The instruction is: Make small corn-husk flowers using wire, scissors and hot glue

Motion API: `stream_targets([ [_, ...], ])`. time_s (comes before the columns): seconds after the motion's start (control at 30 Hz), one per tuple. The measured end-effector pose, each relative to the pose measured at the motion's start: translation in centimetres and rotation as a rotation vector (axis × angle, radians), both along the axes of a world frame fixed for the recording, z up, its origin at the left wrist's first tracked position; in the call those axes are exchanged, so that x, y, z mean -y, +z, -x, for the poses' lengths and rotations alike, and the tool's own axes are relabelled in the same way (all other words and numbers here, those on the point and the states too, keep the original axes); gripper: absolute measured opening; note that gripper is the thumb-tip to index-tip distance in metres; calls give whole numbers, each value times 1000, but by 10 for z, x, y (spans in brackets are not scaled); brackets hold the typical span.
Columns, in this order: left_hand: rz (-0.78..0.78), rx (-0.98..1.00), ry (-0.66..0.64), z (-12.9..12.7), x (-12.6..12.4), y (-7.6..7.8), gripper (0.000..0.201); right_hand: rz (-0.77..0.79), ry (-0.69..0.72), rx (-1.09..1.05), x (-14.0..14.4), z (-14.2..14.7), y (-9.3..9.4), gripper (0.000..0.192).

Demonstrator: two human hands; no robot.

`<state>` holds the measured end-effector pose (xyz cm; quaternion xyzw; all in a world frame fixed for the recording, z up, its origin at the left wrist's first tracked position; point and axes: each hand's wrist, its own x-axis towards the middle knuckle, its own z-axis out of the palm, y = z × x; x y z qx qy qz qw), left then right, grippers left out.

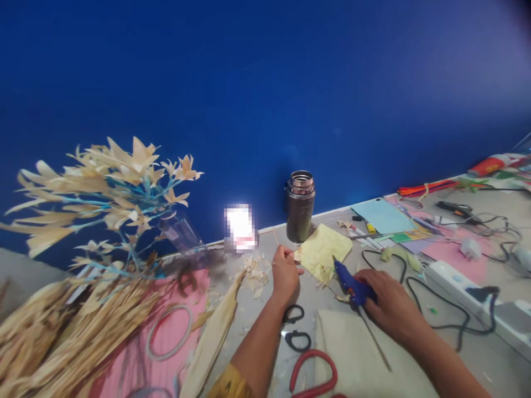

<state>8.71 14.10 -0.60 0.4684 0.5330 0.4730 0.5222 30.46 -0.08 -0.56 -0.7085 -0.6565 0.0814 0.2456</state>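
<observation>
The right hand (pixel 390 304) wraps the blue glue gun (pixel 350 283), nozzle aimed toward the yellow husk sheet (pixel 321 251). Left of the gun, the left hand (pixel 285 272) pinches 1 thin stick (pixel 276 239). The husk looks light and brittle, best held by its edge.

No legible text, label, brand, number or sign is visible. The bright rectangular object (pixel 240 228) standing against the blue wall (pixel 265 83) is pixelated; nothing on it can be read. The red-and-white package (pixel 495 164) at the far right edge bears print, but it is too small and blurred to make out.
</observation>
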Motion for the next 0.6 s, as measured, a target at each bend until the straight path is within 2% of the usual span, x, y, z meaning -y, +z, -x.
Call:
stream_targets([
  [0.1, -1, 12, 3, -1, 1, -1, 12, -26, -164, -365, 5, -12, 6, 39],
  [0.17, 1, 29, 10, -1, 2, -3, 10, -33, -226, -568, 7, -16, 12, 40],
  [0.3, 1, 70, 7, -3, 4, -4, 5, 94, -154, -813, 1, -8, 22, 53],
  [0.43, -35, 109, -12, -4, 4, -3, 5, 178, 5, -803, -11, 8, 19, 57],
  [0.6, -70, 135, -44, -4, 4, 0, 5, 162, 48, -661, -14, 18, 4, 55],
])
